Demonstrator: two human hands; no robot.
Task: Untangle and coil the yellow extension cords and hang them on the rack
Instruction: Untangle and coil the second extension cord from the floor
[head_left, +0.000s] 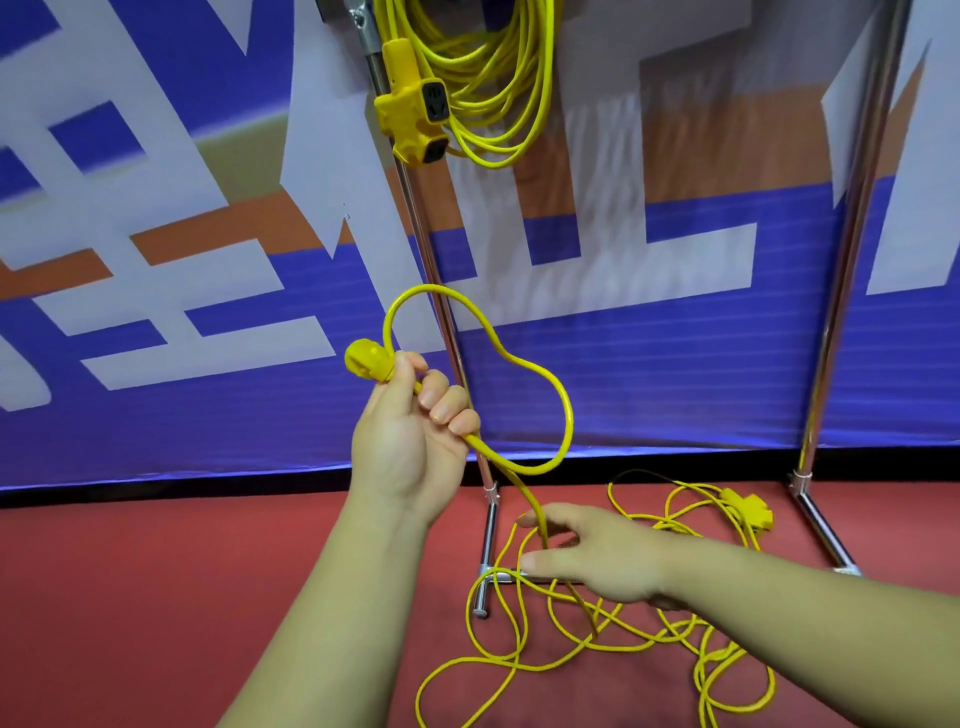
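1. Yellow cord (530, 501), 1 of 2: plug (366, 358) end is up in L hand (410, 441). The rest lies in a loose tangle on the red floor (156, 597), around the feet of the rack (852, 260).
2. L hand: palm toward camera, fingers curled tight round the cord just below the plug, which sticks out at the top of the fist.
3. 1 big loop (570, 415) stands beside the fist and crosses in front of the rack's left pole. Both its ends run into the fist.
4. From the fist the cord drops to R hand (597, 558).
5. R hand: low, fingers near straight, thumb & index spread w/ the cord running btwn them. No grip on it; contact unclear.
6. Socket block (750, 512) of this cord lies on the floor near the rack's right foot.
7. Coiled cord (498, 104) no. 2 hangs at the top of the rack, its socket end (415, 109) against the left pole.
8. Blue/white/orange banner (649, 364) behind the rack.
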